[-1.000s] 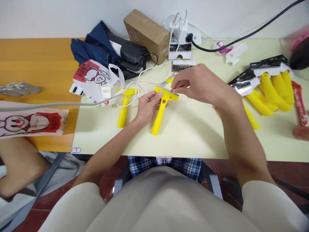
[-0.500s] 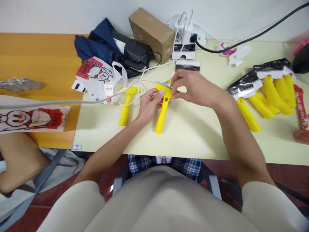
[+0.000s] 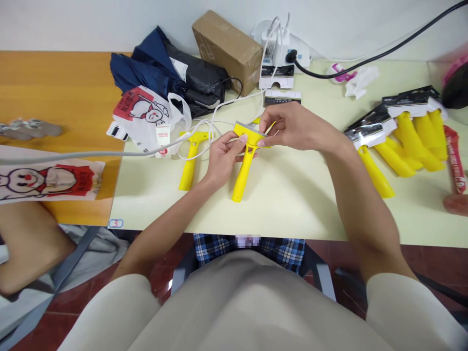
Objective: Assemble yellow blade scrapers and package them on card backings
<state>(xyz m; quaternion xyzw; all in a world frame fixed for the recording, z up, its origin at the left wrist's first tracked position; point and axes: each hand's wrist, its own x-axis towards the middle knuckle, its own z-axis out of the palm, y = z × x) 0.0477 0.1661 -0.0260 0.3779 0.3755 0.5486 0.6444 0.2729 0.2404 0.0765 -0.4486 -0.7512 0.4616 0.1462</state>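
A yellow scraper (image 3: 243, 175) with a grey blade edge at its head is held above the pale table. My left hand (image 3: 224, 158) grips the left side of its head, thumb on the front and fingers behind. My right hand (image 3: 288, 127) is closed at the head's right end, thumb and fingertips pinching there; the exact hold is partly hidden by the fingers. Behind the head a bit of another yellow piece (image 3: 257, 120) shows. To the left a second yellow scraper (image 3: 189, 165) lies on the table, a white cable across its head.
Several packaged yellow scrapers (image 3: 405, 141) lie at the right beside a red wrapper (image 3: 454, 156). At the back are a cardboard box (image 3: 228, 48), a dark umbrella (image 3: 141, 66), a power strip (image 3: 302, 51) with cables and black cards (image 3: 282, 97). Another person's arm (image 3: 31, 243) is at left.
The right end of the scraper's head has become more visible as my right fingers shifted slightly. The handle has swung a little to the left. Both hands stay at the head.
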